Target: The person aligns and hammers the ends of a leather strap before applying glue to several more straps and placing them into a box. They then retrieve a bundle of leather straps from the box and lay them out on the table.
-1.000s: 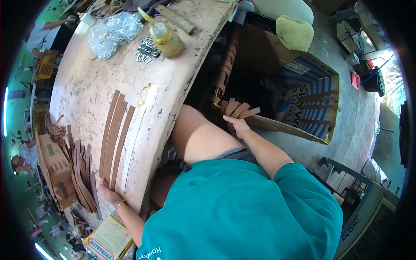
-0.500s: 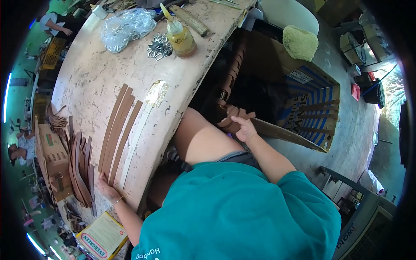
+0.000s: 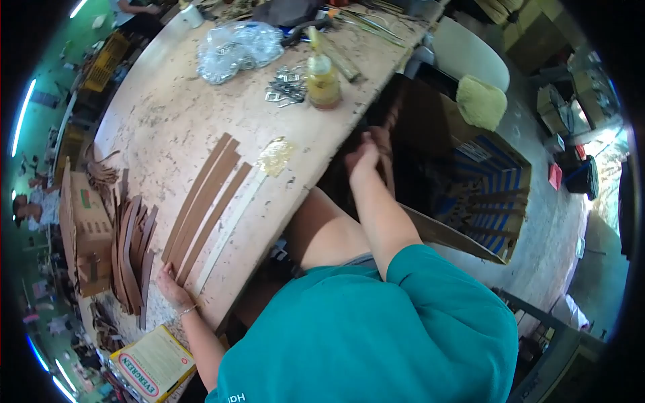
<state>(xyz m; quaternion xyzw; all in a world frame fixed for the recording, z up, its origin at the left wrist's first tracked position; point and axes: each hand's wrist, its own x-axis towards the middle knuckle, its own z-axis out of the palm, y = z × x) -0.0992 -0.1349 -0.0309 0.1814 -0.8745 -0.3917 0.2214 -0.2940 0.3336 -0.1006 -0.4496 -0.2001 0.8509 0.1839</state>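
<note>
Several flat brown strips [image 3: 203, 195], apparently leather, lie side by side on the worn table [image 3: 151, 111]. My left hand [image 3: 175, 289] rests at their near ends, fingers stretched out and fingertips touching the strips. A pale strip [image 3: 232, 221] lies beside them, below a shiny gold patch [image 3: 275, 156]. Off the table's right edge, my right hand [image 3: 363, 156] reaches into the shade by the rim of a large cardboard box [image 3: 470, 235]. Its fingers are curled next to a brown strap [image 3: 384, 142] at that rim; what they hold is hidden by shadow and blur.
A bottle of amber liquid [image 3: 324, 84], metal buckles [image 3: 286, 87] and a clear plastic bag [image 3: 235, 50] stand farther back. More brown strips [image 3: 131, 255] lie beside a small carton [image 3: 91, 228] at left, with an Evergreen tin [image 3: 151, 363] nearer me. Straps hang inside the large box.
My right hand has moved away from the brown strap ends at the box's near corner, farther along the rim into shadow. My left hand stays at the strip ends. The view has shifted.
</note>
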